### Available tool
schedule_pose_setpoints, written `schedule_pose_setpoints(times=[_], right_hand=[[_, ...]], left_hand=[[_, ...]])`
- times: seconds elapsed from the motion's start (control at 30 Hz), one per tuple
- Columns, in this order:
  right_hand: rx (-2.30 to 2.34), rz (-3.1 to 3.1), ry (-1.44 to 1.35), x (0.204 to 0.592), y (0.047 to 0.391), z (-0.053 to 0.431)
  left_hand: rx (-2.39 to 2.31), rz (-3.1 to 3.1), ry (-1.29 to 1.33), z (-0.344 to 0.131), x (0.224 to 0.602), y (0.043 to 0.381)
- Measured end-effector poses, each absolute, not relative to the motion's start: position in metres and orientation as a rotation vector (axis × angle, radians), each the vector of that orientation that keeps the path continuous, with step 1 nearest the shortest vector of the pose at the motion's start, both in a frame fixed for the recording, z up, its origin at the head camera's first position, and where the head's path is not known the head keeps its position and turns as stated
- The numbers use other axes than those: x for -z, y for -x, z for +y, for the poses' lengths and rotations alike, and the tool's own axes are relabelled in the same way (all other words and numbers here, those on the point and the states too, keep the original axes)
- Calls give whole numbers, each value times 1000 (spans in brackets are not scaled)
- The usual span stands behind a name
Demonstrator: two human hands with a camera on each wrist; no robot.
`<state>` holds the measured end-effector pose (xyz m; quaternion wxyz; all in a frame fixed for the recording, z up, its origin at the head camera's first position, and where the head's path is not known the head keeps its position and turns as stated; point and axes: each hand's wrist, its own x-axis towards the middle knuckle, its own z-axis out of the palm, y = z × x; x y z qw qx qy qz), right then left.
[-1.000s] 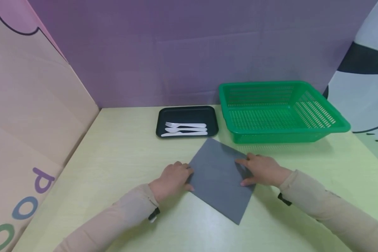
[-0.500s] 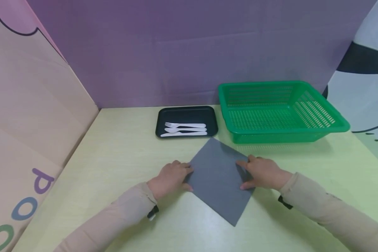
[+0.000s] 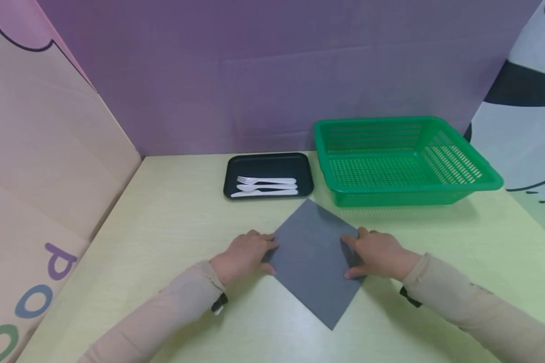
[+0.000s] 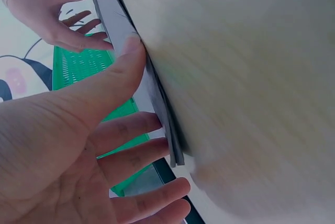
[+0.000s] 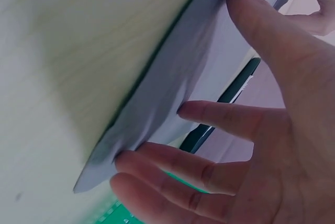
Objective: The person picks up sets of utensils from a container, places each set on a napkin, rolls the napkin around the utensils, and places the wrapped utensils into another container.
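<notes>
A grey square napkin (image 3: 315, 257) lies on the table, one corner toward the dark tray. Its edge shows layers one over another in the left wrist view. My left hand (image 3: 245, 254) is at the napkin's left corner, thumb (image 4: 131, 59) and fingertips on its edge and the fingers fairly straight. At the right corner my right hand (image 3: 379, 254) rests its spread fingertips and thumb on the top surface. Small creases show under those fingertips in the right wrist view. Neither hand curls round the napkin.
Behind the napkin is a black tray (image 3: 272, 164) bearing a white fork (image 3: 272, 180), spoon (image 3: 272, 186) and knife (image 3: 270, 192). A green plastic basket (image 3: 413, 196) stands at the back right, against the purple backdrop (image 3: 263, 75). A printed panel (image 3: 50, 151) borders the table's left side.
The napkin has turned slightly clockwise: its near corner has shifted left and its far corner right. My right hand has come a little nearer, and my left hand has barely moved.
</notes>
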<state>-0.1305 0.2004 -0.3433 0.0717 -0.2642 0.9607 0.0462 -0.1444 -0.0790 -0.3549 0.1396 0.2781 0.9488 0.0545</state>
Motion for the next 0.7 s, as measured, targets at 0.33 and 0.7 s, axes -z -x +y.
schedule_pose_setpoints(times=[0.33, 0.7], right_hand=[[-174, 2911, 814, 346, 126, 199], [-173, 2917, 824, 346, 127, 199]], left_hand=[[-104, 2764, -815, -78, 356, 143], [-39, 2882, -775, -70, 358, 133]])
